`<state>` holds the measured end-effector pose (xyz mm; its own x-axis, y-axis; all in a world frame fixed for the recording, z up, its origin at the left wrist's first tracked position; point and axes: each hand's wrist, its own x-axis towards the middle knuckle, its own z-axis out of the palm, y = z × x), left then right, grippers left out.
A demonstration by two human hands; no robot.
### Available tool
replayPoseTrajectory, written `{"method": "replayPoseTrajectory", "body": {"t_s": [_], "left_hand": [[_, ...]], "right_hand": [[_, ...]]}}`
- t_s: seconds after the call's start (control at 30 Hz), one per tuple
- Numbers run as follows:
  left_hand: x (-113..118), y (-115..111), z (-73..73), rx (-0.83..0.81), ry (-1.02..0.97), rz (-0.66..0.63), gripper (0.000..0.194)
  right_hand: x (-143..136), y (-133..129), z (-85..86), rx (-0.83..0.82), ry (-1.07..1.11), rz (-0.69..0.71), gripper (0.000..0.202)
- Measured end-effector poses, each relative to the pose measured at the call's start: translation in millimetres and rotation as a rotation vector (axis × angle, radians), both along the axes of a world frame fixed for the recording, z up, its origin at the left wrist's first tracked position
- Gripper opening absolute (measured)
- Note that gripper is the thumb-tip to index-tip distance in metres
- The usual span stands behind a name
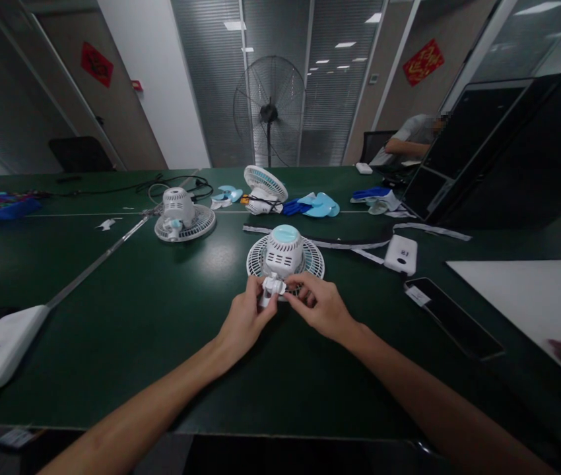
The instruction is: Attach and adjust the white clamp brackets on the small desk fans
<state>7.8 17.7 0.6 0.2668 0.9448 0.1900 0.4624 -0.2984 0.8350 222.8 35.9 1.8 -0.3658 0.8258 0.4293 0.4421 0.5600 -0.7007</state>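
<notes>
Directly in front of me a small white fan [284,254] lies grille-down on the green table, its motor housing with a light-blue cap facing up. At its near side is a small white plastic bracket [274,285]. My left hand [245,313] pinches the bracket from the left, thumb and fingers closed on it. From the right, my right hand [323,305] reaches the same bracket with its thumb and index finger pinched at its edge. Whether a tiny part sits between those right fingertips is too small to make out.
A second white fan [176,214] lies at the left, and another fan [263,190] stands farther back beside light-blue blades [321,204]. On the right are a white power bank [400,254], a phone [453,316] and a white board [532,297]. Another person [409,138] sits behind a black case [498,145].
</notes>
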Motion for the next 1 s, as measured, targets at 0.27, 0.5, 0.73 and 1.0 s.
{"method": "replayPoseTrajectory", "body": {"t_s": [0.27, 0.5, 0.73, 1.0], "left_hand": [[0.1, 0.5, -0.2, 0.044, -0.017, 0.002, 0.027], [0.3, -0.1, -1.7, 0.042, -0.019, 0.012, 0.026], [0.8, -0.1, -1.0, 0.015, -0.022, 0.005, 0.027], [0.3, 0.2, -1.8, 0.039, 0.006, 0.01, 0.028]], "right_hand": [[-0.7, 0.9, -1.6, 0.073, -0.065, -0.003, 0.02], [-1.5, 1.2, -0.6, 0.061, -0.028, -0.022, 0.018], [-5.6, 5.2, -7.3, -0.096, 0.133, -0.033, 0.018], [-11.1, 10.5, -12.2, -0.497, 0.343, 0.058, 0.032]]}}
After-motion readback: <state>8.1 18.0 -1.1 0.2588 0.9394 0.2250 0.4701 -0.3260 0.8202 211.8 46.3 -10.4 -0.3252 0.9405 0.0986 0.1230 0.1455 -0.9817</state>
